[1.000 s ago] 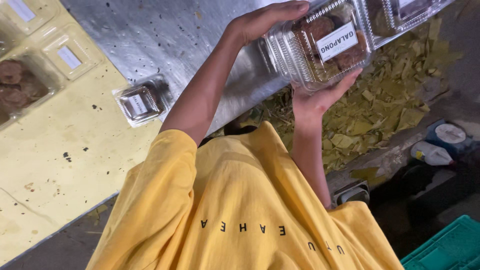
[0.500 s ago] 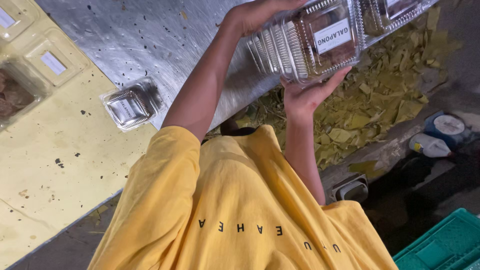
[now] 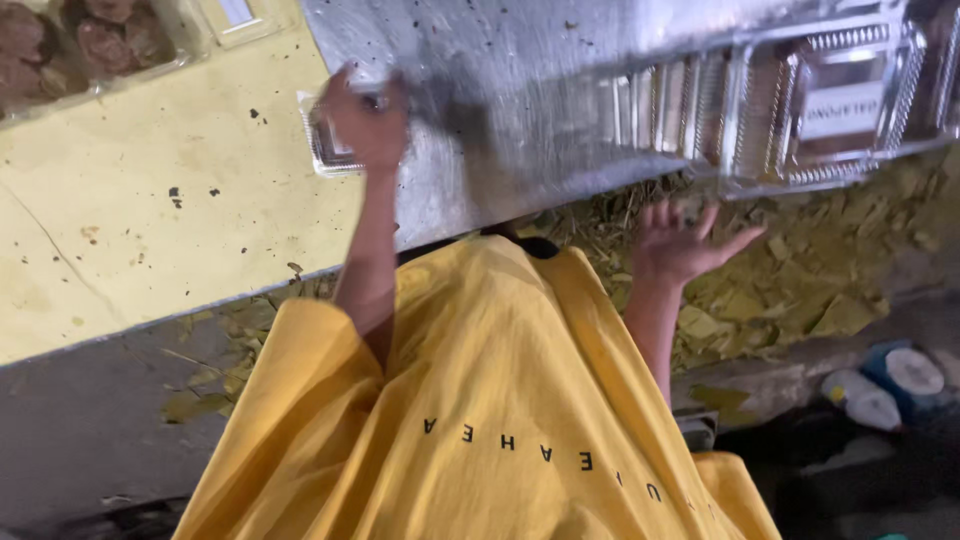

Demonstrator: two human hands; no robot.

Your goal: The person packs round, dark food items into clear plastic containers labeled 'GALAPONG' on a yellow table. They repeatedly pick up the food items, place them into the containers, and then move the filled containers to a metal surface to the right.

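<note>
While the left hand (image 3: 367,122) grips a small clear container (image 3: 322,150) on the steel table (image 3: 520,90), the right hand (image 3: 680,250) hangs open.
A pick-up seems in hand; the labelled clamshell box (image 3: 830,105) lies at the table edge above the right hand, untouched. Lifting the container calls for a firm grip.

Two hands are in view: the left hand (image 3: 368,118) rests on one small clear plastic box (image 3: 335,150), the right hand (image 3: 683,243) hangs open below. One large labelled clear clamshell container (image 3: 800,105) sits on the single steel table (image 3: 520,90). At top left lie what appear to be two more trays (image 3: 90,45), blurred and partly cropped.
</note>
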